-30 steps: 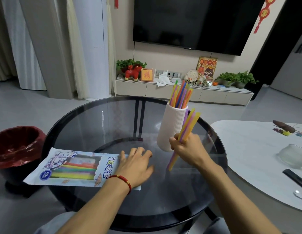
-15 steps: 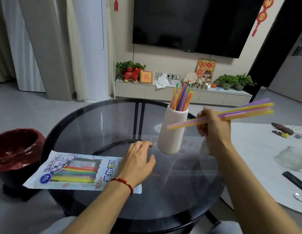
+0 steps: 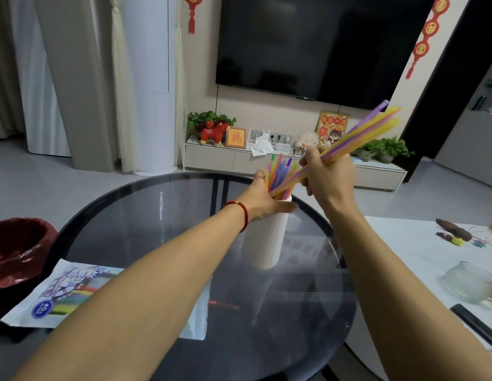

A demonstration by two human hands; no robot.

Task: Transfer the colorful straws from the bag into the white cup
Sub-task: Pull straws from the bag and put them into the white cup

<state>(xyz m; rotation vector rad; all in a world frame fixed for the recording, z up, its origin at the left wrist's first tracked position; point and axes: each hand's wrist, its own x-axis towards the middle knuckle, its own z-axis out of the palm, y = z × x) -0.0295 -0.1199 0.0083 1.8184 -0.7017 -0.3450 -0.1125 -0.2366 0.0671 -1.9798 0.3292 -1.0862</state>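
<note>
Both hands are raised over the white cup (image 3: 266,240), which stands upright on the round glass table (image 3: 145,215). A bundle of yellow, orange and purple straws (image 3: 357,133) is clenched in the right hand (image 3: 326,174); the bundle is held on a slant, its upper ends pointing up and to the right and its lower ends brought down to the cup's mouth. This tilt is judged to serve insertion: the tips are aimed between the straws already standing in the cup (image 3: 280,171), which crowd the opening. The left hand (image 3: 262,199) is set against the cup's rim with the thumb laid across the near side and the fingers hidden behind the standing straws; whether it grips or merely steadies cannot be told, though bracing the tall, light cup against tipping is the likely purpose. Both forearms are extended forward and converge on the cup, the right wrist cocked above the rim, the left wrist, marked by a red cord bracelet (image 3: 240,213), kept lower. The bag (image 3: 63,292) lies flat at the near left of the table, partly under the left forearm, with coloured straws still visible inside; the transfer is therefore judged unfinished.
</note>
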